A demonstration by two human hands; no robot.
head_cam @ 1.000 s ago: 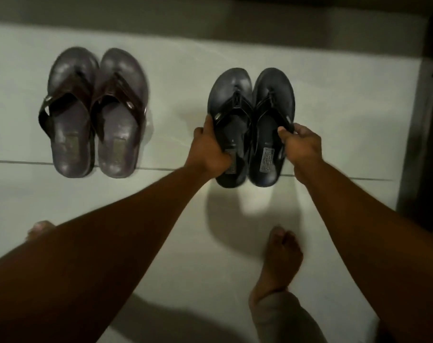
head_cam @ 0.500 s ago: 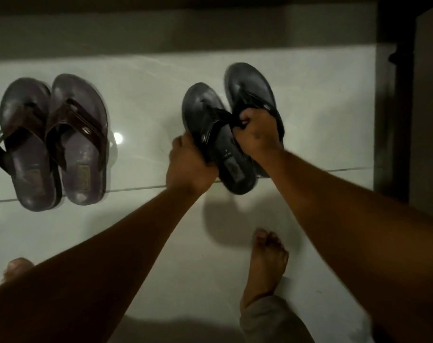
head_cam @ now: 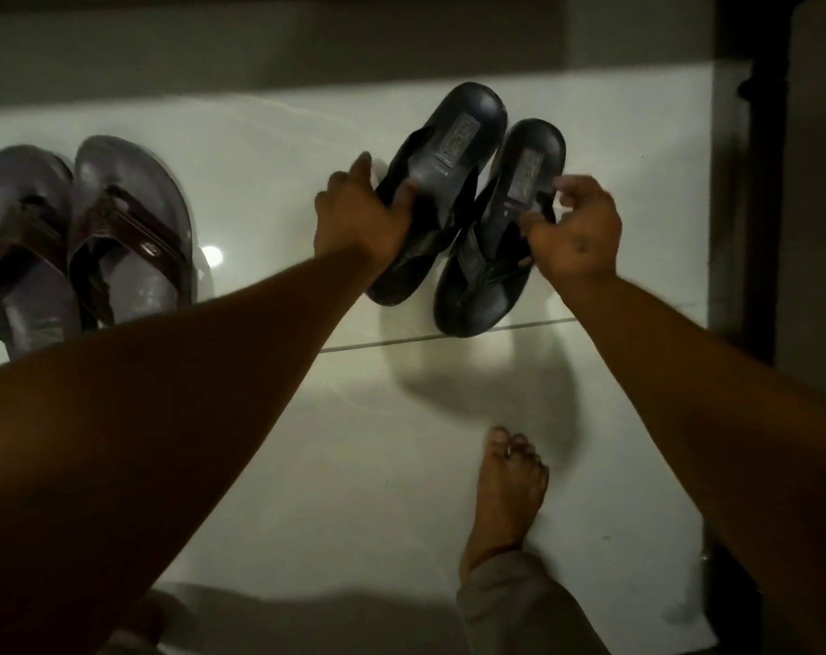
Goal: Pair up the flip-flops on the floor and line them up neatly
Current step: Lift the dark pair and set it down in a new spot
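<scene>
Both my arms reach forward and down over a pale tiled floor (head_cam: 401, 465). My left hand (head_cam: 354, 219) is curled around the left edge of one black flip-flop (head_cam: 441, 182), thumb pressed onto its footbed, fingers hidden underneath. My right hand (head_cam: 576, 234) pinches the strap of the second black flip-flop (head_cam: 505, 229) between thumb and bent fingers, with the index finger raised loosely near the heel.

The two black flip-flops lie side by side, close together but not quite level: the left one sits further from me. Each runs lengthwise away from me and leans slightly to the right, heels with their stamped labels at the far end and toes nearest me. The near toe of the right one reaches a grout line (head_cam: 448, 340) in the tiles. I cannot tell whether either sole rests fully on the floor or is lifted a little.

Well to the left lies a brown pair of flip-flops (head_cam: 85, 238), touching side by side, toes pointing away from me. My left forearm covers their heels, and the picture's edge cuts off the outer one.

My bare right foot (head_cam: 510, 489) stands on the tiles below the black pair, with a trouser cuff (head_cam: 510, 602) at the ankle. The room is dim, and the dark far edge and right side are hard to make out.
</scene>
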